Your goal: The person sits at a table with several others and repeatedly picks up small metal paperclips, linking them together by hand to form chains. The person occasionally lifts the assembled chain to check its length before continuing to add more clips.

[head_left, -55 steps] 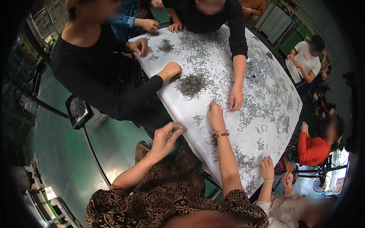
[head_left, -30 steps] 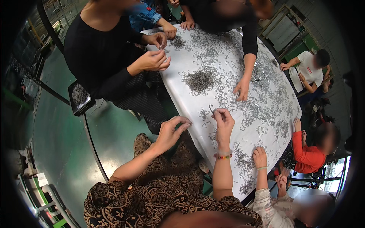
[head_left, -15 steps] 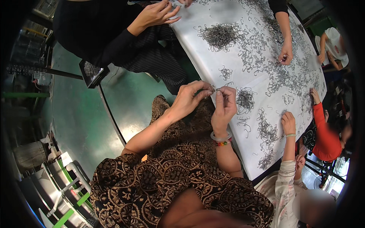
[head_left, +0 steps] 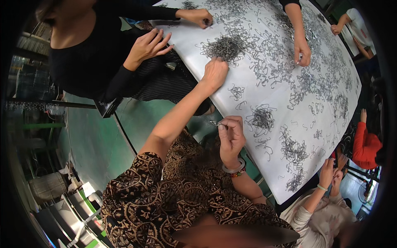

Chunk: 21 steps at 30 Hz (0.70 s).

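Observation:
My right hand [head_left: 232, 138], with a pale bangle and a beaded bracelet at its wrist, is near the table's edge. Its thumb and forefinger pinch a small metal wire hook [head_left: 214, 123] that sticks out to the left; whether it is one or more, I cannot tell. Stretched farther forward, my left hand [head_left: 215, 73] rests at the near side of a dense heap of grey wire hooks [head_left: 226, 46]. Its fingers are curled down and pressed together, and the fingertips are hidden, so what they hold does not show.
The white-covered table [head_left: 252, 101] carries many scattered hooks and a smaller heap [head_left: 262, 119] beside my right hand. A co-worker's hand [head_left: 149, 46] is at the left, another's hand [head_left: 303, 51] works across the table, and a third person's hands [head_left: 331, 173] are at the right.
My hands were together at the table's edge; the left has moved forward to the heap. My right hand keeps its pinch, slightly lower. The co-worker at right has drawn a hand back from the table.

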{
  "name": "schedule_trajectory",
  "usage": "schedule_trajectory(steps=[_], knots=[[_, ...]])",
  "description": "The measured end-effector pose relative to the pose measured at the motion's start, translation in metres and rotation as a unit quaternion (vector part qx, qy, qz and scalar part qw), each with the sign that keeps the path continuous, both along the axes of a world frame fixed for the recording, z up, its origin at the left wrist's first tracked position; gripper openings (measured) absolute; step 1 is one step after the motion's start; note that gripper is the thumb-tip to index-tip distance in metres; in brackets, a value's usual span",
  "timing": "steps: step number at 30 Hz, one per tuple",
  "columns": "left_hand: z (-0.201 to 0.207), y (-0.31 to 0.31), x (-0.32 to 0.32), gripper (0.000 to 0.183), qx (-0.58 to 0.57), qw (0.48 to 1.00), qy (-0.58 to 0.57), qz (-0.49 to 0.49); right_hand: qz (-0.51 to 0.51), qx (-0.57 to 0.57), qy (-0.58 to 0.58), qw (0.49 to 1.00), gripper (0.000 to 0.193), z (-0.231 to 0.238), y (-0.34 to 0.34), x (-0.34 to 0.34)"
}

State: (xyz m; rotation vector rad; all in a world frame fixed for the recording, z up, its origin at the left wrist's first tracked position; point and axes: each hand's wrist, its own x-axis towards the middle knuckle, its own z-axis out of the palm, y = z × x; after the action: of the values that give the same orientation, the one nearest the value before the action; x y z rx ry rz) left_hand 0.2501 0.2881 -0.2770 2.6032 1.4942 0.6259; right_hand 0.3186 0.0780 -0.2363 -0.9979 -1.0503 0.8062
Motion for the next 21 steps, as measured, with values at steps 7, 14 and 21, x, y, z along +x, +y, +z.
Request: schedule_trajectory(steps=[7, 14, 21], knots=[[-0.023, 0.008, 0.021, 0.02, 0.067, 0.987, 0.144, 0.012, 0.019, -0.038, 0.008, 0.999, 0.011, 0.008, -0.007, 0.007], [-0.005, 0.003, -0.008, 0.015, -0.029, 0.995, -0.093, -0.01, 0.038, 0.013, 0.037, 0.999, 0.008, 0.007, -0.02, 0.006], [0.036, -0.057, -0.017, 0.019, -0.25, 0.945, -0.189, -0.094, 0.019, 0.018, 0.06, 0.998, 0.008, 0.021, -0.037, 0.001]])
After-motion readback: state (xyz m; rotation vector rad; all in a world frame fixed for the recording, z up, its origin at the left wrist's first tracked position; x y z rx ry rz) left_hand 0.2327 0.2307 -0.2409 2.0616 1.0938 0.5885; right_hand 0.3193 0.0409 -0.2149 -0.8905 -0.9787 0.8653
